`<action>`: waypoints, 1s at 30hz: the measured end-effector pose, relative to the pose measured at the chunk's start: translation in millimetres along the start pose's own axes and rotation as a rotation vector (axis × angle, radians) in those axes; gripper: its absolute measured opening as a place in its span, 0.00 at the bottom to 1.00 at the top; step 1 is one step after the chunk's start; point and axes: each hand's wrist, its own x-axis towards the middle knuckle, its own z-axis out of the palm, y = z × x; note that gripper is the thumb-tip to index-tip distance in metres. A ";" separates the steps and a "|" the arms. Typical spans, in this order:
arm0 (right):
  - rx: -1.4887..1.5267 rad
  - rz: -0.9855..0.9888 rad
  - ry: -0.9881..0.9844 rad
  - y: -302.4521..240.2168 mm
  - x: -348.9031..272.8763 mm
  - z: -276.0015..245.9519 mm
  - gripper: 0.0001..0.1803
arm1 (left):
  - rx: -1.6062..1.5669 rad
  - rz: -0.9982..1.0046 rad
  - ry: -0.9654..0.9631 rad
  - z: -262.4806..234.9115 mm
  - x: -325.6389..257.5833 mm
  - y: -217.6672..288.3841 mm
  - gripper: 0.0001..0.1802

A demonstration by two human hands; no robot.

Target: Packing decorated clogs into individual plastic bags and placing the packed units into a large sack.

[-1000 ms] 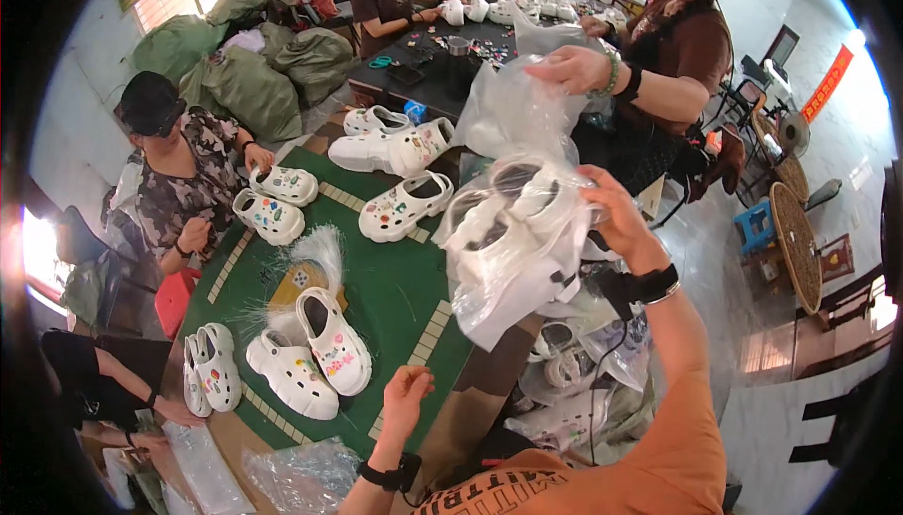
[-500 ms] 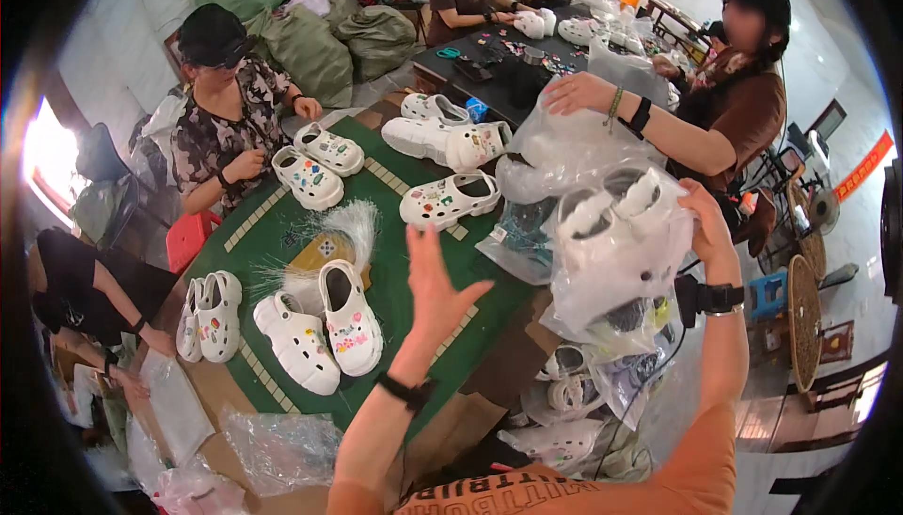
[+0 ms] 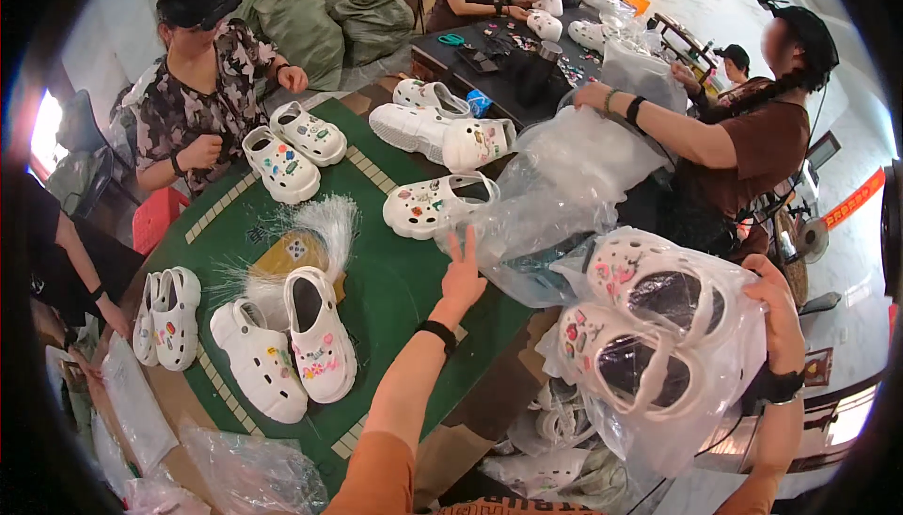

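Observation:
My right hand (image 3: pixel 779 313) is closed on the side of a clear plastic bag (image 3: pixel 701 421) with a pair of white clogs (image 3: pixel 649 322) inside. Colourful charms dot the toes of these clogs. My left hand (image 3: pixel 461 280) is open over the green mat, fingers apart and empty. Just beyond its fingertips lies a single white clog (image 3: pixel 423 209) with charms. Beside that hand, loose clear plastic bags (image 3: pixel 536 214) spread toward a co-worker; whether my fingers touch them I cannot tell. Another white pair (image 3: pixel 320 355) stands on the mat to the left.
A green mat (image 3: pixel 376 327) covers the table, with a bundle of clear strands (image 3: pixel 329 233) on it. More clogs (image 3: pixel 296 153) stand near a co-worker (image 3: pixel 207 92) at the left. At the right, another co-worker (image 3: pixel 752 129) handles plastic. Bagged clogs (image 3: pixel 546 473) lie below my right arm.
The bagged clogs in my right hand have come nearer and right, and turned so their charm-covered toes show. My left hand has shifted right and slightly down. The right co-worker has drawn the plastic back.

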 end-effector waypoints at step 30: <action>0.474 -0.538 0.509 86.4 328.0 -42.1 0.15 | 0.202 -0.025 -0.521 -76.2 -295.1 -84.9 0.17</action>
